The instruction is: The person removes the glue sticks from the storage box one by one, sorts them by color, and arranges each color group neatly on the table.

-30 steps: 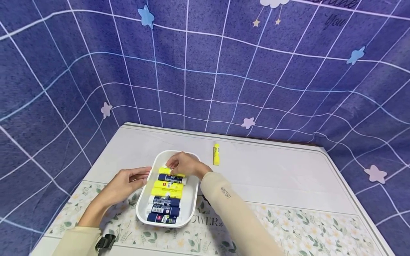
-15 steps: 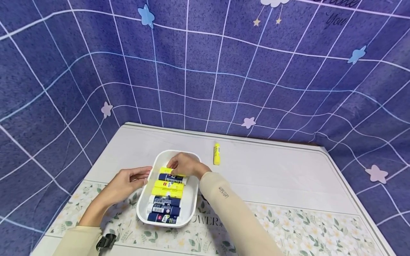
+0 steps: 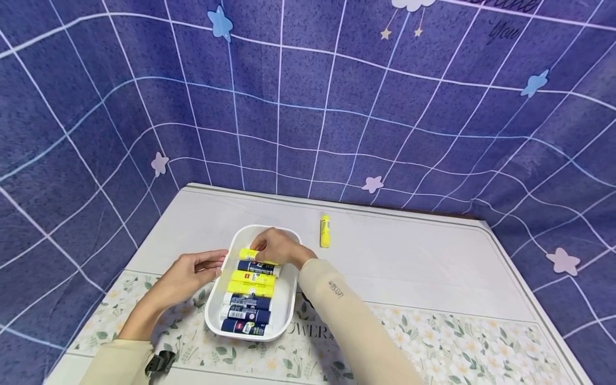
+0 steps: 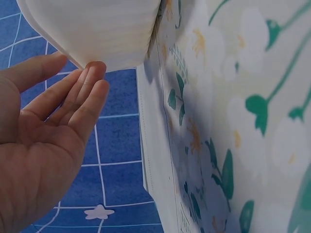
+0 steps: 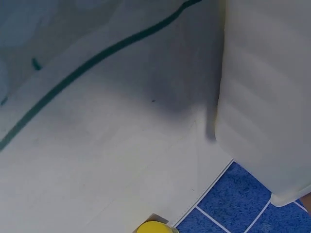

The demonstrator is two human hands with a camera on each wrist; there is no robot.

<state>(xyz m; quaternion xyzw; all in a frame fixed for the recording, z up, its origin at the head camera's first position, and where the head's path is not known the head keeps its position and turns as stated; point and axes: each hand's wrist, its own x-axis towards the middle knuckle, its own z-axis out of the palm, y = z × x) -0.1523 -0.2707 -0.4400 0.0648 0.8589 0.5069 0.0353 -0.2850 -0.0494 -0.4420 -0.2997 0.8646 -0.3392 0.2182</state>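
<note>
A white tray holds a row of yellow and dark blue glue sticks lying side by side. My right hand reaches over its far right rim and pinches the farthest yellow glue stick, covering part of it. Just nearer lies a dark blue glue stick. At the tray's left side my left hand touches the rim with its fingertips, the fingers fairly straight. In the left wrist view, the left hand is seen beneath the tray's outer wall. Only the tray's outside fills much of the right wrist view.
A lone yellow glue stick lies on the white tabletop, behind and right of the tray. A floral band crosses the table's near part. Blue grid-patterned cloth hangs behind the table and along its sides.
The right hand's fingers and the farthest yellow glue stick have shifted very slightly, away from the dark blue one. The left hand and the tray have stayed in place.
</note>
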